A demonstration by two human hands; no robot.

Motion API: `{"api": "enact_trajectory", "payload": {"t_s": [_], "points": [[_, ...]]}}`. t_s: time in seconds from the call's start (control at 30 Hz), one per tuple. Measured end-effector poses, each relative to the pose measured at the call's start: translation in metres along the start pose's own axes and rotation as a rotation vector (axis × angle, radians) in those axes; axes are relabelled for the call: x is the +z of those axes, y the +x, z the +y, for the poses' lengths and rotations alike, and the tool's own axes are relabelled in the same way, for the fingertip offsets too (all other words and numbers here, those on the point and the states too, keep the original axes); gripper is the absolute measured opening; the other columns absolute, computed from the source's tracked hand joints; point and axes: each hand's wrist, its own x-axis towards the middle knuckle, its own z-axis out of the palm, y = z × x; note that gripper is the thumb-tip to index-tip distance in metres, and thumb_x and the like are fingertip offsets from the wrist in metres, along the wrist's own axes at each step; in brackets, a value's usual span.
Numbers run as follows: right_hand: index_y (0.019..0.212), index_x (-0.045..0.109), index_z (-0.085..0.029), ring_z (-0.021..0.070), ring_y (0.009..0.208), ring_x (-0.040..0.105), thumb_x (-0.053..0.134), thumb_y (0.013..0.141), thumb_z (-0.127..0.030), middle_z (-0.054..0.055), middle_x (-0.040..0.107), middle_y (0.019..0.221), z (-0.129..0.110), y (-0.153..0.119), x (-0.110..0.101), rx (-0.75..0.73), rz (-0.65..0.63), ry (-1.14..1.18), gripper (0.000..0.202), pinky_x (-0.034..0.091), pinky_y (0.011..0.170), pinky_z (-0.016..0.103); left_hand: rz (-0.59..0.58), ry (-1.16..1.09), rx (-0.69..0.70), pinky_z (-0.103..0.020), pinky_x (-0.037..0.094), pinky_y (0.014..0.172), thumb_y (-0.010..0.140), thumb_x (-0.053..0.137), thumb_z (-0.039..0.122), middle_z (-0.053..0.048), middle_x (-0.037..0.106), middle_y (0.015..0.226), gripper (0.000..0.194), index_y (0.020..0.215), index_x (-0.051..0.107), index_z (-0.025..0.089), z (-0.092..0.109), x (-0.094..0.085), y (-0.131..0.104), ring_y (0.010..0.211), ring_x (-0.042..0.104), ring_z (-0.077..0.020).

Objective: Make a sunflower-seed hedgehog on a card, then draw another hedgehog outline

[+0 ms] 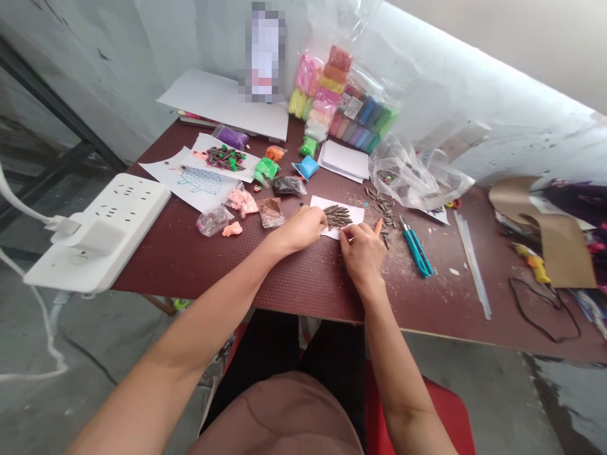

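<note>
Seed cluster: here it is, right between the hands, a tight fan of dark striped seeds overlapping on a small white card.
Left hand: in close at the card's left side, this hand has its fingers curled together by the seeds; whether they pinch anything, I can't tell.
Right hand: over at the card's lower edge, this one brings thumb and forefinger near each other; a grip on paper or seed can't be made out.
Progress: well along, I'd judge! The fan looks dense, layered and pointed one way, and bare card shows around it.
Left over: plenty in reserve, with loose seeds scattered just beyond the card, beside an orange piece; whether more are needed, the view doesn't settle.
Near right: teal snips lie among crumbs on the dark red tabletop.
Near left: a brown clay packet, pink clay in a wrapper, and a black packet.
Far left: what a sight, another seed pile flecked green and pink, on paper next to a blue scaly drawing.
Far right: translucent sticks, then a yellow tool with a black cord.
</note>
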Motion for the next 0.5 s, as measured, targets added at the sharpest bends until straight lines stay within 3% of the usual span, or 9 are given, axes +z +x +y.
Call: {"api": "enact_trajectory", "payload": {"t_s": [0.2, 0.5], "points": [[0.087, 0.075, -0.021, 0.0184, 0.071, 0.061, 0.053, 0.102, -0.027, 0.007, 0.073, 0.092, -0.008, 0.002, 0.0, -0.024, -0.02, -0.094, 0.028, 0.038, 0.109, 0.05, -0.022, 0.038, -0.008, -0.037, 0.052, 0.101, 0.095, 0.054, 0.012, -0.016, 0.079, 0.112, 0.029, 0.109, 0.081, 0.013, 0.002, -0.002, -0.001, 0.108, 0.072, -0.0262], [0.097, 0.077, -0.018, 0.021, 0.082, 0.063, 0.047, 0.105, -0.024, 0.011, 0.071, 0.096, -0.013, -0.002, -0.007, -0.075, -0.11, -0.17, 0.032, 0.045, 0.094, 0.042, -0.029, 0.051, 0.007, -0.035, 0.052, 0.1, 0.096, 0.055, 0.013, -0.015, 0.08, 0.11, 0.029, 0.109, 0.081, 0.013, 0.004, -0.005, -0.002, 0.107, 0.073, -0.0259]]}}
